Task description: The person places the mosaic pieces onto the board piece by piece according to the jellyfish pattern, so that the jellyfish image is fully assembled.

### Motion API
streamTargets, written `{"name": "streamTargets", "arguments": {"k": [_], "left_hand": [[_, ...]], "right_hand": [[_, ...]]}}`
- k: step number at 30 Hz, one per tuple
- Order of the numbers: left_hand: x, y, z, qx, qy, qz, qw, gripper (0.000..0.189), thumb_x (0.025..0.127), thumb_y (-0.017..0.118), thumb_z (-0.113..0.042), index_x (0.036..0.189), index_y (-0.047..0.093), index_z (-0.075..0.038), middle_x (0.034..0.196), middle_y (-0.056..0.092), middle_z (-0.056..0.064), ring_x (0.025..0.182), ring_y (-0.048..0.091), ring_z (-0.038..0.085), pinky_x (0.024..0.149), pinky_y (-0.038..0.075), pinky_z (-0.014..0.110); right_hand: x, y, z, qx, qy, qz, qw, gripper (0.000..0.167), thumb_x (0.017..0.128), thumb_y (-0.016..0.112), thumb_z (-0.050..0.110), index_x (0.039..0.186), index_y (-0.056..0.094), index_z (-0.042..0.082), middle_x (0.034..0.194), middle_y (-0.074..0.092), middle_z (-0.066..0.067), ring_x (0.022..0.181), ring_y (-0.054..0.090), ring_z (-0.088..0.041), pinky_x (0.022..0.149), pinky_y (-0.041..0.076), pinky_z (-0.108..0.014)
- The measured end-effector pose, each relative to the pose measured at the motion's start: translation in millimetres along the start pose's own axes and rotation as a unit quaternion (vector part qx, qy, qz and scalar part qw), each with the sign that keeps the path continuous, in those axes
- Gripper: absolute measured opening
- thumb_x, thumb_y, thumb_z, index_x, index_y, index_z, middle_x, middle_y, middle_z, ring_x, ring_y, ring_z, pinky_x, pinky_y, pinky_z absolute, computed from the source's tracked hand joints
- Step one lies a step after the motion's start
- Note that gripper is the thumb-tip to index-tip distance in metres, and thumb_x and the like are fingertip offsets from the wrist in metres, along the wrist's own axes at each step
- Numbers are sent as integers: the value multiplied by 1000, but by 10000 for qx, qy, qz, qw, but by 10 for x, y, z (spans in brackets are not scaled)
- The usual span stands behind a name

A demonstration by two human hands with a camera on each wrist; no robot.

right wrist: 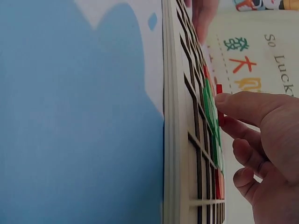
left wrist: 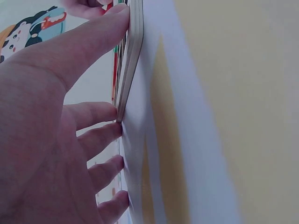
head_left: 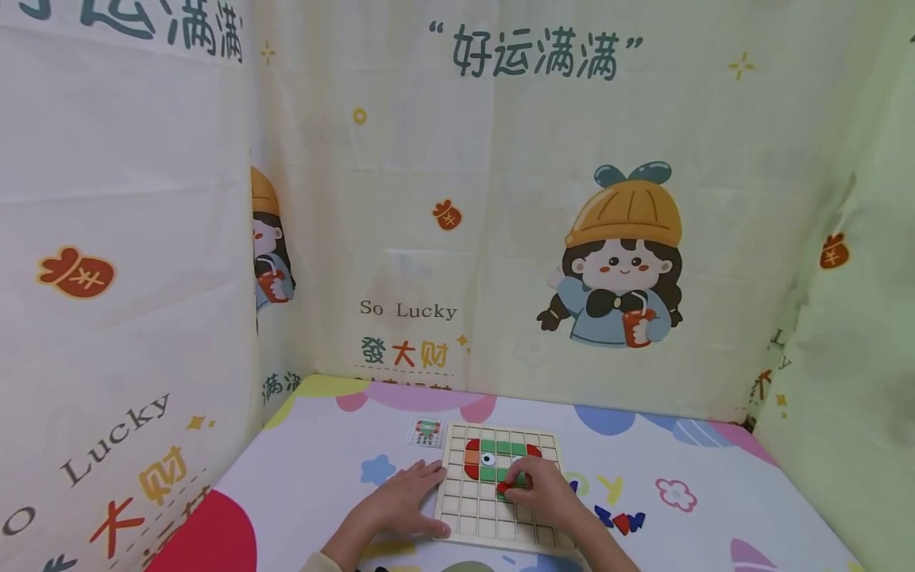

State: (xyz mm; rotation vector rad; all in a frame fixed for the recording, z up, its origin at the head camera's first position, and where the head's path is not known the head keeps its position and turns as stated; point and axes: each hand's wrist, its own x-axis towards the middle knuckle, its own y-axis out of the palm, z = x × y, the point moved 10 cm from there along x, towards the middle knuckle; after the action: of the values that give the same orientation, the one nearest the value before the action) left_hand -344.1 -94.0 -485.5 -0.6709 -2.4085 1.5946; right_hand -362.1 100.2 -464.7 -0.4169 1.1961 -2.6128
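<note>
A pale wooden grid board [head_left: 465,508] lies on the table, its upper cells filled with green, red and orange tiles and a white tile with an eye [head_left: 488,459]. My left hand [head_left: 403,500] rests at the board's left side, thumb at the near corner and fingers extended; the left wrist view has the thumb [left wrist: 93,44] touching the board's edge. Above the grid, my right hand [head_left: 546,488] pinches a small red tile [right wrist: 220,116] between thumb and fingertips. That hand covers part of the pattern's right side.
Behind the board's left corner lies a small card [head_left: 426,431] printed with a red and green figure. Several dark blue and red pieces [head_left: 629,522] lie right of the board. Patterned cloth walls [head_left: 500,238] enclose the table at the back and sides.
</note>
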Motion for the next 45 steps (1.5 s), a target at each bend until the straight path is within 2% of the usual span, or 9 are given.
{"name": "streamTargets", "arguments": {"k": [7, 12, 15, 23, 29, 32, 37, 42, 45], "left_hand": [[-2, -2, 10, -69, -40, 39, 10000, 90, 71, 73, -61, 146, 44, -20, 155, 38, -1, 146, 28, 33, 116, 28, 58], [2, 6, 20, -101, -31, 64, 9999, 90, 72, 73, -62, 146, 43, -21, 155, 38, -1, 146, 28, 33, 116, 27, 58], [10, 11, 27, -59, 1, 69, 10000, 90, 72, 72, -62, 147, 43, -20, 156, 38, -1, 146, 28, 32, 116, 27, 57], [19, 34, 42, -94, -2, 168, 9998, 91, 74, 71, -63, 148, 41, -21, 157, 35, -2, 147, 26, 32, 117, 26, 57], [35, 16, 38, -52, 39, 152, 9999, 91, 74, 70, -64, 148, 40, -20, 157, 35, -1, 147, 26, 32, 117, 26, 57], [48, 12, 43, -28, 29, 138, 9999, 91, 74, 70, -64, 148, 40, -20, 157, 34, -1, 148, 25, 32, 117, 26, 56], [61, 11, 43, -45, 58, 152, 9999, 91, 74, 70, -64, 148, 40, -20, 157, 34, -1, 147, 26, 33, 118, 25, 56], [54, 11, 36, -71, 98, 183, 9998, 91, 74, 71, -63, 148, 40, -19, 157, 34, 0, 147, 26, 33, 117, 26, 57], [43, 10, 34, -54, 101, 183, 9998, 91, 74, 72, -62, 148, 40, -19, 157, 35, 0, 147, 26, 33, 117, 26, 57]], "right_hand": [[78, 112, 94, -295, 36, 44, 9995, 7, 80, 78, 21, 82, 72, 22, 83, 63, 10, 73, 49, -8, 63, 41, -22], [129, 183, 120, -385, 70, 104, 9992, 8, 79, 79, 22, 82, 73, 26, 91, 67, 12, 87, 54, -9, 77, 50, -31], [144, 208, 147, -409, 44, 128, 9991, 8, 79, 79, 22, 80, 73, 27, 92, 67, 13, 90, 57, -9, 81, 52, -35], [144, 223, 165, -445, -57, 157, 9989, 9, 79, 79, 20, 78, 72, 26, 88, 64, 14, 79, 50, -8, 66, 43, -24], [147, 207, 199, -450, -316, 223, 9982, 10, 82, 76, 15, 78, 71, 23, 91, 63, 11, 78, 49, -8, 65, 43, -22], [161, 203, 218, -543, -394, 261, 9974, 10, 83, 75, 15, 82, 72, 24, 93, 64, 12, 83, 52, -8, 71, 49, -24], [163, 211, 228, -638, -393, 349, 9966, 16, 84, 72, 15, 92, 75, 28, 97, 65, 14, 96, 57, -8, 90, 54, -38], [135, 207, 250, -616, -412, 385, 9965, 16, 84, 72, 14, 90, 76, 29, 98, 65, 14, 99, 58, -12, 93, 53, -43], [116, 202, 257, -563, -378, 386, 9969, 15, 84, 73, 15, 90, 76, 28, 98, 66, 13, 96, 58, -12, 89, 54, -39]]}}
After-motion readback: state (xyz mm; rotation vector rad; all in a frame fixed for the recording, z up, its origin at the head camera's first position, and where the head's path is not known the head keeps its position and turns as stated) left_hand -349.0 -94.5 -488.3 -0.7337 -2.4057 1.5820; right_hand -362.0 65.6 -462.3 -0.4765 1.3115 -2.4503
